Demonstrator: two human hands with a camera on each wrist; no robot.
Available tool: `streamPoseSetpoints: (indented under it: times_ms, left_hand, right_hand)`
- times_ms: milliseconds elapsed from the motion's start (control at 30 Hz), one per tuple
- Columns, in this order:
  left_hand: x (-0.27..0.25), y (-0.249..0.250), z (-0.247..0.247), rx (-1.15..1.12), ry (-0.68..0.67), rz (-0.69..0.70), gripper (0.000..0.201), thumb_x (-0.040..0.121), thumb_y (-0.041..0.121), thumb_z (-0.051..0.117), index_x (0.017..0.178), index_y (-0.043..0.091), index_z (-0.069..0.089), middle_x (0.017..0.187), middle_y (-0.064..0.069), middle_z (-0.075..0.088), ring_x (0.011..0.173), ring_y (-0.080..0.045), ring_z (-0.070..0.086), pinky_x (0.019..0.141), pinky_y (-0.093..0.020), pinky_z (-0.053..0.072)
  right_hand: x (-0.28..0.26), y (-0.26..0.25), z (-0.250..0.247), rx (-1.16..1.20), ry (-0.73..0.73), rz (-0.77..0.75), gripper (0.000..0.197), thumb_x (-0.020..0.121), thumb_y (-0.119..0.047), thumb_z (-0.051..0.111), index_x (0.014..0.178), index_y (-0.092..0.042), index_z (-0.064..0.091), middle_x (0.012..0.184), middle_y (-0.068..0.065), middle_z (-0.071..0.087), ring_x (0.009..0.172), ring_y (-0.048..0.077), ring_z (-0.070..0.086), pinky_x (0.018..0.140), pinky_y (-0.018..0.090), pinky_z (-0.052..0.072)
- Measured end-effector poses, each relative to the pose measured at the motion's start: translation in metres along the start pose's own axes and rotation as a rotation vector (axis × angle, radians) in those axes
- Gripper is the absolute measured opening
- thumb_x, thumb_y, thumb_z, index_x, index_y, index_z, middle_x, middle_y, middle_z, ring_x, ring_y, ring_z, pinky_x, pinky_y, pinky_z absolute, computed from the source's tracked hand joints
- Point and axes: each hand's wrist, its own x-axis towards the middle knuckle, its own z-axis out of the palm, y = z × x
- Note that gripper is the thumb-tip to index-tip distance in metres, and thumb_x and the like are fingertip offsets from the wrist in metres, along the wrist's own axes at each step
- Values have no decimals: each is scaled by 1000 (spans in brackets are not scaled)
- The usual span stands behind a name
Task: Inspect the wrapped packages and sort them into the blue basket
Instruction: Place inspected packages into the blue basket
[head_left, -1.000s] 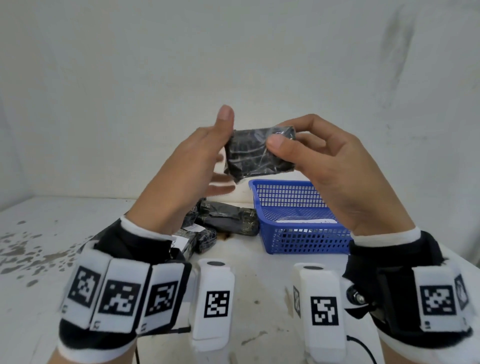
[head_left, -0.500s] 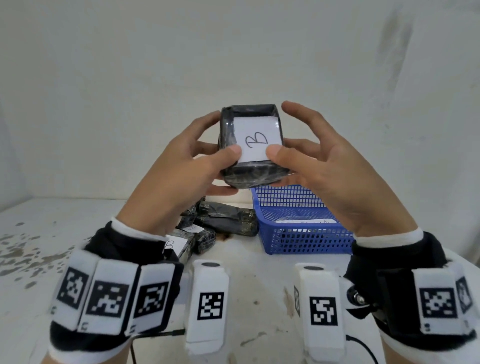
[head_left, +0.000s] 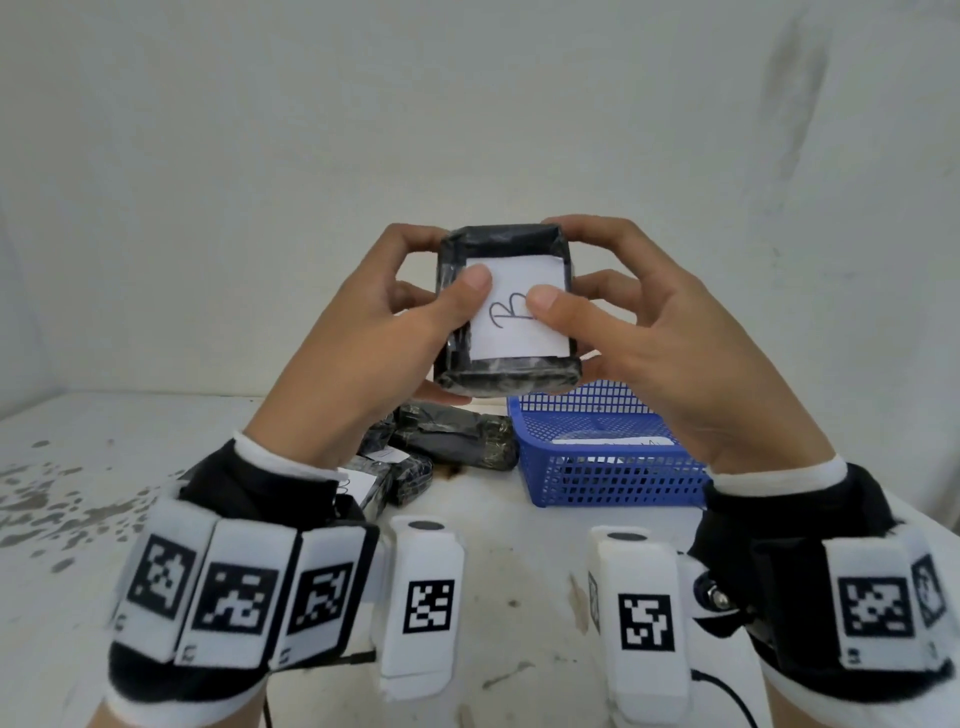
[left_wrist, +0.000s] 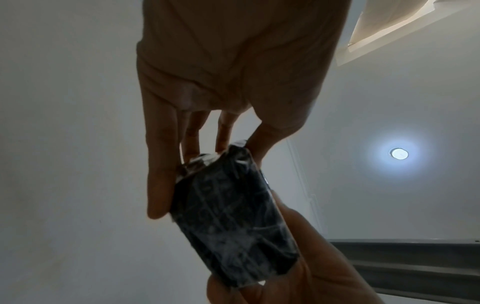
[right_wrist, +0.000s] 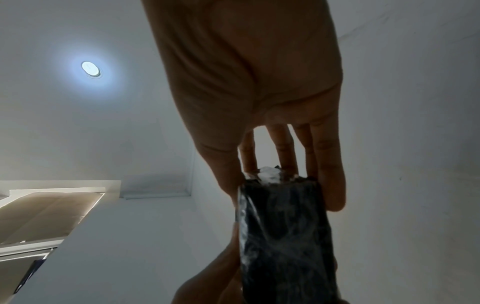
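A black wrapped package (head_left: 506, 374) is held up in front of me, its white label with a handwritten "B" facing me. My left hand (head_left: 395, 322) grips its left side, thumb on the label's edge. My right hand (head_left: 618, 317) grips the right side, thumb over part of the letter. The left wrist view shows the package (left_wrist: 231, 222) from below between both hands, and the right wrist view shows the same package (right_wrist: 283, 236) edge-on. The blue mesh basket (head_left: 613, 467) stands on the table below and to the right, with a white label showing inside.
Several more black wrapped packages (head_left: 452, 441) lie in a pile on the white table (head_left: 156, 452), just left of the basket. A bare wall stands close behind. Grey paint spots mark the table's left side.
Both hands turned the package from its dark side round to the labelled face, then tilted it toward me and brought it closer. Both thumbs moved onto the label.
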Motion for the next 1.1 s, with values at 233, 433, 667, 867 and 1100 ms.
streamPoseSetpoints:
  times_ms: [233,433,667,867,1100]
  left_hand:
    - [1,0,1,4,2,-16,18,91,37,58,106,28,54,99,-20,66,63,-13,66,47,-29,52]
    - [1,1,0,74,22,6,11,91,42,57,97,33,56,91,-17,66,61,-15,62,50,-29,51]
    - [0,1,1,81,-17,-106,69,67,55,67,124,22,48,92,-1,73,79,-13,73,77,-36,60]
    - [1,0,0,-7,31,-90,38,87,24,67,119,15,49,90,-12,74,66,-17,71,67,-41,62]
    - [-1,2,-3,109,1,13,33,82,32,70,115,31,64,97,0,74,81,-19,71,80,-34,58]
  right_hand:
    - [-1,-2,2,9,1,13,22,89,-29,72,110,-32,64,93,8,73,58,15,66,53,26,54]
    - [0,-1,3,-14,6,1,16,87,-34,72,99,-29,63,88,14,73,60,17,66,58,31,58]
    - [3,2,-1,20,194,10,14,91,-29,71,89,-23,59,78,11,75,60,18,68,66,40,59]
    - [4,4,-6,28,92,34,30,93,-9,65,114,-29,58,97,9,69,70,18,71,70,38,60]
    - [3,2,-7,-95,-25,17,53,89,-24,72,129,-55,56,77,-5,66,68,15,66,73,35,57]
